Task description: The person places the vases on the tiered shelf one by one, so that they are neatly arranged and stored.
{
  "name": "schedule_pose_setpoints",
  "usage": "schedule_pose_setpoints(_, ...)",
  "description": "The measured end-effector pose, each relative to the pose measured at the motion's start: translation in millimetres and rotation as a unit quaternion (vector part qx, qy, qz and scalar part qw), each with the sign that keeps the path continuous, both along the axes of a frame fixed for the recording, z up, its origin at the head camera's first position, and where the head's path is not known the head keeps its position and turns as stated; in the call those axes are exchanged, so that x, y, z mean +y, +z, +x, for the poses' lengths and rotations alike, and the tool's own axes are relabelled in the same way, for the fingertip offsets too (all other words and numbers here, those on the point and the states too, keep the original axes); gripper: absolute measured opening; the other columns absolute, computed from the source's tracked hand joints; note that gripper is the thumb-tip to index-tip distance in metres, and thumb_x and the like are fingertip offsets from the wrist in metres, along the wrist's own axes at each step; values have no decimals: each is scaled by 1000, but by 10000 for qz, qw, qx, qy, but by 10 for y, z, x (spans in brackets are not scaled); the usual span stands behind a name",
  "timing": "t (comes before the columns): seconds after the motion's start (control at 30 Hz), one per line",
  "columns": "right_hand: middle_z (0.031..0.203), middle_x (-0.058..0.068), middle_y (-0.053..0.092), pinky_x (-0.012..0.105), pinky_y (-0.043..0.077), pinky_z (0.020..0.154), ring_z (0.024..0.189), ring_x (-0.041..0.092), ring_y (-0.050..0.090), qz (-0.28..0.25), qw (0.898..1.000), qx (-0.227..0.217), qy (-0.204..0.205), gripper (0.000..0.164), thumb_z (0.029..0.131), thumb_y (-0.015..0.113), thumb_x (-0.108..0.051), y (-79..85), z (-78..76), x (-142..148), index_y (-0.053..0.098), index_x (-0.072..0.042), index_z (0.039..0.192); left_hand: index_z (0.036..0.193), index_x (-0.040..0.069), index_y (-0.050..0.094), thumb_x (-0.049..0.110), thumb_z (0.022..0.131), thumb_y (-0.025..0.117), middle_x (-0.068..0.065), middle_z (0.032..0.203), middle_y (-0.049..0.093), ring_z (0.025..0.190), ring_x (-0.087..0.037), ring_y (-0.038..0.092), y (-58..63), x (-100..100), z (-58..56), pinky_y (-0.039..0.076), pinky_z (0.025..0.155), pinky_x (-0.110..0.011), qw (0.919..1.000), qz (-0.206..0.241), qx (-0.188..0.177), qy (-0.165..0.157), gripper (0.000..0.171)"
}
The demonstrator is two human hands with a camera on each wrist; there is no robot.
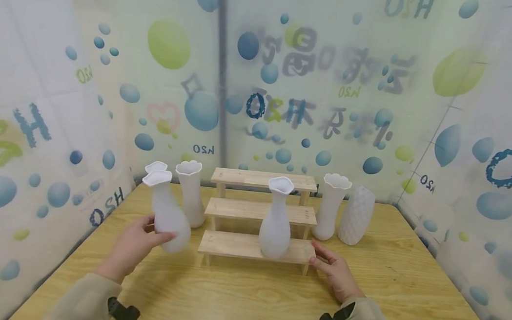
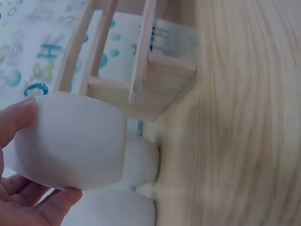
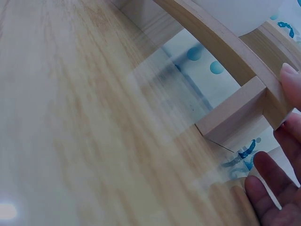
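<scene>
My left hand [image 1: 134, 243] grips a white vase [image 1: 170, 223] with a round belly, narrow neck and wavy rim. It tilts slightly, its base above the table, in front of the left end of a three-step wooden stand [image 1: 228, 246]. In the left wrist view, fingers and thumb lie on opposite sides of the vase body [image 2: 75, 141]. A similar white vase [image 1: 275, 234] stands upright on the lowest step, right of its middle. My right hand [image 1: 337, 272] pinches the right end of that step, the thumb on the near side, as the right wrist view of the board's end [image 3: 277, 108] shows.
Left of the stand is a white fluted vase [image 1: 191, 195]; another vase's rim [image 1: 156, 166] shows behind the held one. To the right stand a fluted vase [image 1: 330, 208] and a textured white vase [image 1: 357, 215]. Printed curtains [image 1: 331, 86] surround the wooden table [image 1: 230, 300].
</scene>
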State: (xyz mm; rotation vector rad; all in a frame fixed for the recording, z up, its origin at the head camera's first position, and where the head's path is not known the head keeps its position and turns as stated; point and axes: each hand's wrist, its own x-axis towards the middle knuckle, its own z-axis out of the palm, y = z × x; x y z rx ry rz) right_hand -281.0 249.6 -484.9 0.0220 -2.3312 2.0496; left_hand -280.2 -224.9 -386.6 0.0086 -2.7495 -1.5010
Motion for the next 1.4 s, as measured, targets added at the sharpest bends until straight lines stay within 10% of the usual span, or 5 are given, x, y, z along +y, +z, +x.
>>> schedule_pose_setpoints(0.83, 138, 18, 49, 51, 24, 108, 131, 30, 38, -3, 10000, 12, 40, 58, 88, 70, -16, -2, 10, -6, 48, -3, 140, 132, 10, 52, 36, 73, 83, -10, 130, 56, 122, -33, 50, 73, 742, -128, 43, 95, -55, 9939, 659, 251, -846, 71)
schedule_pose_setpoints(1.4, 138, 17, 50, 47, 25, 107, 128, 27, 39, -12, 10000, 51, 30, 58, 88, 70, -15, 18, 14, -8, 48, -2, 140, 128, 14, 58, 33, 70, 86, -5, 126, 59, 119, -29, 53, 18, 1086, -201, 45, 95, -51, 9922, 841, 308, -866, 67)
